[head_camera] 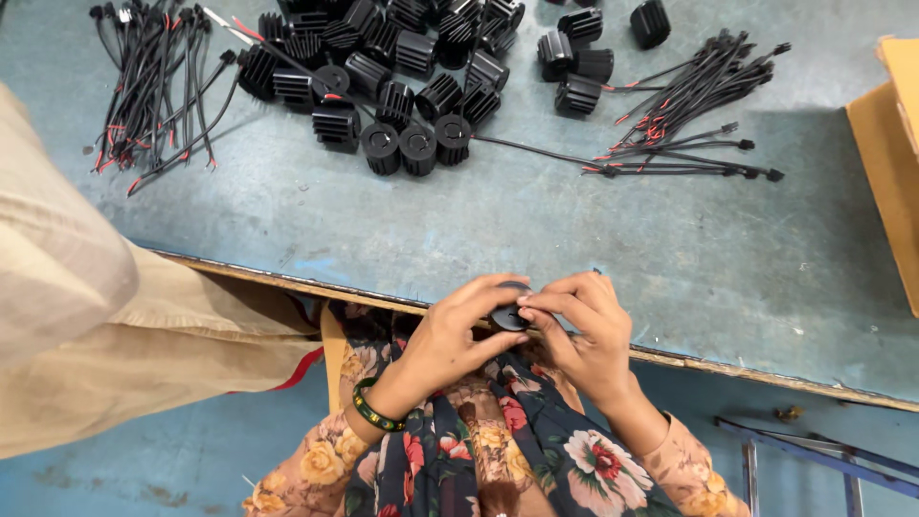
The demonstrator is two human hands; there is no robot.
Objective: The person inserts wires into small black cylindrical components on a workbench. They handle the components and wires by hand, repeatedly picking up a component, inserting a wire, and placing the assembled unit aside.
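Note:
Both my hands meet at the near edge of the blue table (479,230). My left hand (450,335) and my right hand (584,330) pinch one small round black part (507,316) between their fingertips. The part is mostly covered by fingers. A green and black bangle (375,412) sits on my left wrist. Floral sleeves cover both forearms.
A heap of black ribbed cylinders (402,67) lies at the table's far side. Bundles of black and red wires lie at the far left (153,86) and far right (689,115). A cardboard box (895,163) stands at the right edge. A beige-clothed person (86,325) is on my left.

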